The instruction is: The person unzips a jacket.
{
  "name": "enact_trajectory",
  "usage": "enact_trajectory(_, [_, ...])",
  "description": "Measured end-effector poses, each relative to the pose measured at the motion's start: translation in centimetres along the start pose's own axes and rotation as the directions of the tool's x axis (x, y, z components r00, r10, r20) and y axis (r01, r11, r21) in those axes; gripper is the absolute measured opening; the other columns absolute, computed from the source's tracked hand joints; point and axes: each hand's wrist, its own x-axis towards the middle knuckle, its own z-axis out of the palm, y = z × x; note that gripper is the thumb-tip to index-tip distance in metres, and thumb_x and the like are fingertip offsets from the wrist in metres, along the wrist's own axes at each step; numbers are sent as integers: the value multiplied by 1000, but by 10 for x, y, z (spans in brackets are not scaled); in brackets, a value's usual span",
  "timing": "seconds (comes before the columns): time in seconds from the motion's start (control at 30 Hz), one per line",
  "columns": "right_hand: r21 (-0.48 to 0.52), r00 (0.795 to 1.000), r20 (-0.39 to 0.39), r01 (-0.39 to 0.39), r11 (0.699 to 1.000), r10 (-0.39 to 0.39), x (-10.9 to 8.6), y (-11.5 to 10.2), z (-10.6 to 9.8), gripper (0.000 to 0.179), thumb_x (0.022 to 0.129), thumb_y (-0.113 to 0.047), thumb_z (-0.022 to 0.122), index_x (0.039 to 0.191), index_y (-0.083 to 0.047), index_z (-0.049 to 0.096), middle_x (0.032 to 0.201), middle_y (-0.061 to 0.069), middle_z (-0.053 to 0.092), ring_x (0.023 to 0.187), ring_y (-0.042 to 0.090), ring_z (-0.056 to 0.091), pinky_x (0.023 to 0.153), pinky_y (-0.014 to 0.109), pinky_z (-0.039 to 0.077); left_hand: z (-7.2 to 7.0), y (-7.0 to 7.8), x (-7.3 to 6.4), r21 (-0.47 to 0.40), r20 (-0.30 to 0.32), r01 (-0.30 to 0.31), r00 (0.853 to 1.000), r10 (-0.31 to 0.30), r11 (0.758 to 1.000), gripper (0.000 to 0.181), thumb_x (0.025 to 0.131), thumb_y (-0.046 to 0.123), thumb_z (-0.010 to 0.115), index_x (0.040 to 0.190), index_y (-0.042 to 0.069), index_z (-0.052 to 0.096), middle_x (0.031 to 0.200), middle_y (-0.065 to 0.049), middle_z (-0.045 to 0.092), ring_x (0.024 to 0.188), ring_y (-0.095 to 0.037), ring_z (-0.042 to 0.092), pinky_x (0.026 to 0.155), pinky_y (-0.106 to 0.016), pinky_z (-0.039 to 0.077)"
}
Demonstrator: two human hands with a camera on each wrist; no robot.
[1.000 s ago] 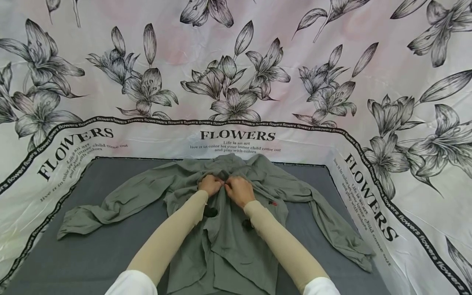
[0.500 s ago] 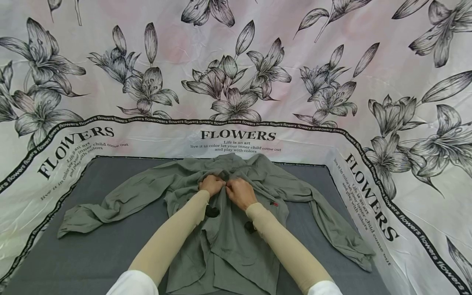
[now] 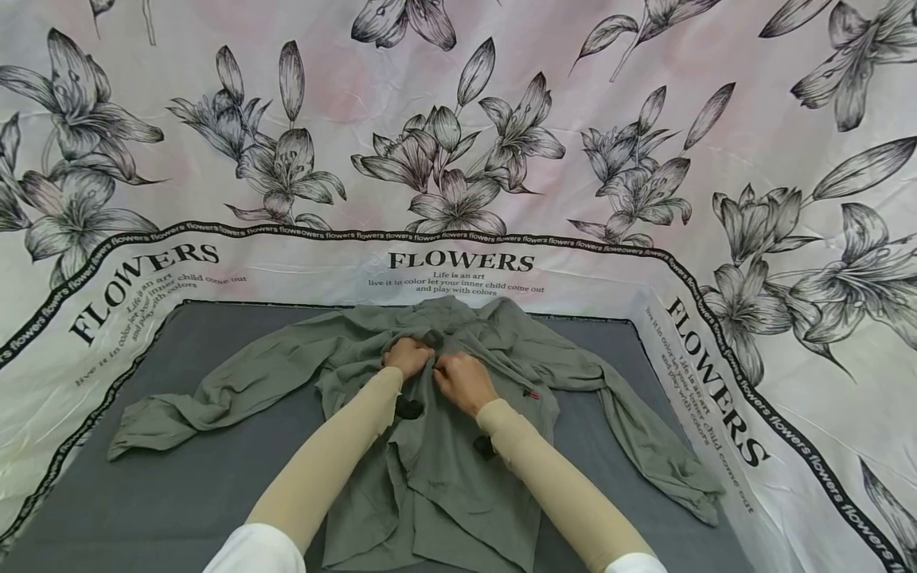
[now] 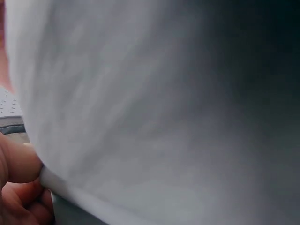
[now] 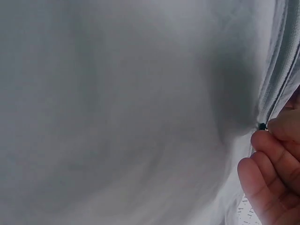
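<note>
With fingers [image 4: 21, 161] of the left hand [image 3: 408, 358] curled and tips brought together, pinching an edge of the jacket [image 3: 473, 513]. With fingers of the right hand [image 3: 466, 384] also curled, leaving almost no gap between thumb and forefinger, pinching at a small dark slider [image 5: 262, 126]. Cannot tell how firm is either grip.

Can see, as the largest thing, a pale sheet [image 3: 344, 48] with printed lilies, a black band and the word FLOWERS, rising at the far side and at both sides. Below it, can see a dark grey surface [image 3: 107, 509]. In the middle of this surface, can find the grey-green jacket, spread with collar at the far edge, sleeves stretched out to left and right, and hem towards the person. Can see both hands side by side on its upper middle, just below the collar, with cloth gathered in folds around them. In the right wrist view, can follow a zipper [image 5: 279, 70] along the edge, down to the slider. Finally, can notice a small red mark [image 3: 531, 395] on the jacket, near the right hand.
</note>
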Motion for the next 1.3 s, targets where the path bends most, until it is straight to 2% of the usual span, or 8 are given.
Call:
enact_trajectory(0.27, [27,999,36,-7,1000,6,-6,-6,-3,9,97,-17,69,99,-11,76,86,4,72,73,16,64,66,30,53,1,-2,2,16,3,2,1000,-2,1000,30,101,27,58,112,4,75,125,-15,70,120,-37,59,116,-57,28])
enact_trajectory(0.57, [22,999,37,12,1000,-13,-11,-9,-5,7,95,-17,70,94,-12,76,81,1,70,69,14,61,63,30,51,2,-4,4,24,2,-1,1000,0,1000,30,101,28,59,112,5,76,125,-15,70,120,-37,59,116,-56,28])
enact_trajectory(0.73, [48,999,41,-3,999,1,-14,-10,-8,9,96,-17,69,98,-11,76,85,3,72,74,15,64,67,29,53,-3,-7,3,61,29,-52,998,50,997,30,101,28,59,111,5,76,123,-15,71,118,-37,60,113,-57,32])
enact_trajectory(0.93, [70,999,44,-13,997,10,-18,-12,-13,12,98,-19,68,101,-12,76,88,2,73,76,14,64,68,28,53,-12,-13,-1,154,157,-169,977,144,973,30,103,24,55,84,6,70,102,-15,71,92,-31,63,107,-55,37])
enact_trajectory(1.0, [73,999,37,-11,997,8,-19,-12,-15,11,98,-19,68,101,-12,76,88,2,72,76,14,64,68,28,53,-15,-15,-2,162,193,-202,966,170,966,27,103,22,55,89,7,72,104,-13,72,91,-28,64,107,-53,40])
enact_trajectory(1.1, [67,999,34,-4,998,1,-20,-13,-16,11,98,-19,68,101,-13,76,88,2,72,76,13,63,68,28,52,-19,-17,-3,153,224,-228,956,191,962,24,103,20,55,105,6,75,115,-12,72,99,-28,66,104,-50,46])
enact_trajectory(1.17, [55,999,40,4,998,-7,-20,-15,-17,10,98,-19,68,101,-13,76,88,2,72,76,13,63,67,28,52,-21,-17,-3,147,235,-231,953,193,962,26,102,19,55,112,4,74,119,-13,71,104,-28,66,100,-47,50])
enact_trajectory(1.3, [32,999,43,24,999,-26,-21,-18,-17,10,97,-19,69,100,-13,76,86,1,71,75,13,63,67,28,52,-21,-18,-3,144,228,-231,954,195,962,27,102,19,55,112,3,74,120,-13,71,104,-28,67,96,-44,53])
